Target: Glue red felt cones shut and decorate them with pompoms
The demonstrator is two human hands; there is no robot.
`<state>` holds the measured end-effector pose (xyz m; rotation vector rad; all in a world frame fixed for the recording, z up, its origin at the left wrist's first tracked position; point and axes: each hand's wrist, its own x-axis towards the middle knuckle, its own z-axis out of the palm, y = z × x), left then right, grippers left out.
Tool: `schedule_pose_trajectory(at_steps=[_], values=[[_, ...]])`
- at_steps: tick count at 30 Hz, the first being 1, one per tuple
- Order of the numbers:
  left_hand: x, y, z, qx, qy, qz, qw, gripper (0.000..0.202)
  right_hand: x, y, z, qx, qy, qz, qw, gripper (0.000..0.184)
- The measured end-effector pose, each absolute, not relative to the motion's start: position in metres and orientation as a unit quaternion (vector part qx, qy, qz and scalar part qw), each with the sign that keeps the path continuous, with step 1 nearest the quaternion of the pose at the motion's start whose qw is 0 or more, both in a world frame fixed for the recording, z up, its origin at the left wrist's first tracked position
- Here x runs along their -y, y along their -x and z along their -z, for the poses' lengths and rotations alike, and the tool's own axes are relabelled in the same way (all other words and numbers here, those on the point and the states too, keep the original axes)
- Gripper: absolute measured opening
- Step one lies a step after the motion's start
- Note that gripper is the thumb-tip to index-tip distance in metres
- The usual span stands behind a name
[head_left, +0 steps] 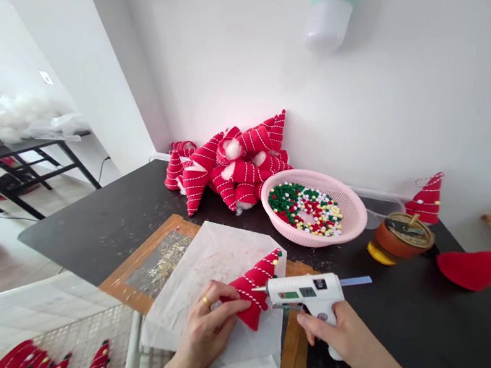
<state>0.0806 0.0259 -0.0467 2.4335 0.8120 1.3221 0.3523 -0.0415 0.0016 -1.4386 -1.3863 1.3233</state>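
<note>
My left hand (207,322) grips the base of a small red cone (254,286) wrapped in white cord, with tiny pompoms near its tip. It lies on a white sheet of paper (213,266) over a brown board (144,267). My right hand (340,335) is closed round the handle of a white glue gun (305,291). The gun's nozzle touches the side of the cone.
A pink basket (315,205) of red, green, white and yellow pompoms stands behind. A pile of red striped cones (229,166) lies against the wall. A brown round tin (401,235), a finished cone (426,198) and a plain red cone (479,267) sit right. A white basket (76,350) with cones is below left.
</note>
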Motion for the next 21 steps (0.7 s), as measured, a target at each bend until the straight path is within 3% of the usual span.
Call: schedule_pose_trajectory(at_steps=[3, 7, 21], values=[[-0.026, -0.080, 0.046, -0.286, -0.832, -0.456, 0.130, 0.034, 0.039, -0.355, -0.006, 0.495, 0.519, -0.556, 0.420, 0.034], [-0.025, -0.081, 0.044, -0.296, -0.825, -0.462, 0.134, 0.034, 0.035, -0.358, -0.010, 0.482, 0.524, -0.529, 0.462, 0.035], [-0.024, -0.082, 0.039, -0.318, -0.811, -0.474, 0.128, 0.035, 0.030, -0.361, 0.010, 0.545, 0.557, -0.464, 0.421, 0.029]])
